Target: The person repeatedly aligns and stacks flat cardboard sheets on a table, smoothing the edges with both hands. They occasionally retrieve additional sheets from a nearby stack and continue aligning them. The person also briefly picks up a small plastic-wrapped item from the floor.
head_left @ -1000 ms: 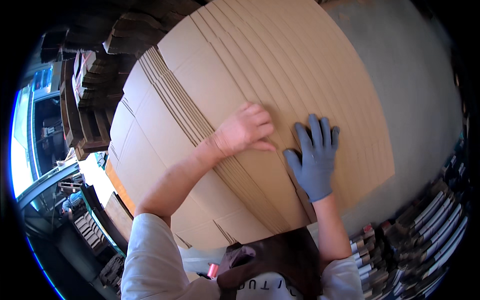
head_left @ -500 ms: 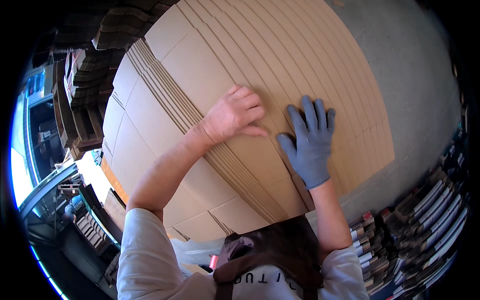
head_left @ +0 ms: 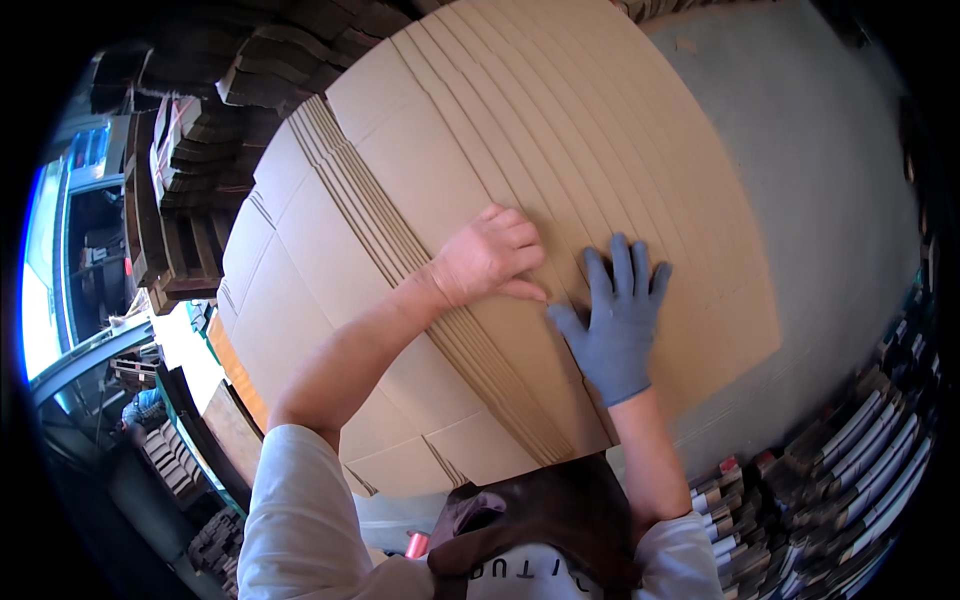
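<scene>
Stacked bundles (head_left: 190, 150) upper left, more piles (head_left: 860, 470) lower right, grey floor (head_left: 820, 220) beyond. My bare left grip (head_left: 492, 257): curled, can't tell if it pinches anything. My gloved right grip (head_left: 617, 318): palm down, fingers spread, holding nothing. Overlapping cardboard sheets (head_left: 425, 185) lie under both, extending either side.

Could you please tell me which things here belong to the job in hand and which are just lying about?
Job in hand: overlapping cardboard sheets; bare left hand; grey-gloved right hand.

Apparently just lying about: wooden pallet; stacked flat bundles; red cylindrical object.
</scene>
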Demonstrator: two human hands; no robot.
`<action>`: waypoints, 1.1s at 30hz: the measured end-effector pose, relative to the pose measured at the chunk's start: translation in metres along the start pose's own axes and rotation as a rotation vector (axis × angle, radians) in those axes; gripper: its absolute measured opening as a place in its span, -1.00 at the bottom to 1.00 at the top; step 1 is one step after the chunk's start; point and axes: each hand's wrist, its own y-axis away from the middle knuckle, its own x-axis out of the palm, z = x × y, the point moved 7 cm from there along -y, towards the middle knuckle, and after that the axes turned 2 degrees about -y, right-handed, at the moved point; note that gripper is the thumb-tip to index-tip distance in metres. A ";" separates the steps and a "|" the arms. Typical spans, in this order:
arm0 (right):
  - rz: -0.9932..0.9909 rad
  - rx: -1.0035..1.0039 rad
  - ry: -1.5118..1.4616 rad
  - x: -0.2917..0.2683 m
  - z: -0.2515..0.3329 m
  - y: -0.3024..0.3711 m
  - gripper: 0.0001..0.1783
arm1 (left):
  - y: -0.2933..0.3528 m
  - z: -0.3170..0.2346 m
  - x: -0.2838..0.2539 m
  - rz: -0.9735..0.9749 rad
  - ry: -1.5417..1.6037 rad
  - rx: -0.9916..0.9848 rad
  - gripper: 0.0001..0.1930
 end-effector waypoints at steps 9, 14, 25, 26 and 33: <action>-0.055 -0.046 0.130 0.043 -0.024 0.015 -0.10 | -0.038 -0.096 -0.098 -0.258 0.333 0.003 -0.86; -0.013 -0.014 0.101 0.020 -0.008 0.011 -0.09 | -0.039 -0.228 -0.230 -0.326 0.575 0.420 -0.85; 0.049 0.005 0.116 0.021 0.003 0.007 -0.10 | 0.001 -0.258 -0.258 -0.738 0.222 0.229 -0.83; 0.069 0.013 0.102 0.022 0.004 0.006 -0.11 | 0.007 -0.256 -0.263 -0.650 0.217 0.271 -0.82; 0.026 0.008 0.112 0.015 -0.004 0.009 -0.09 | 0.007 -0.097 -0.160 -0.015 0.099 0.131 -0.77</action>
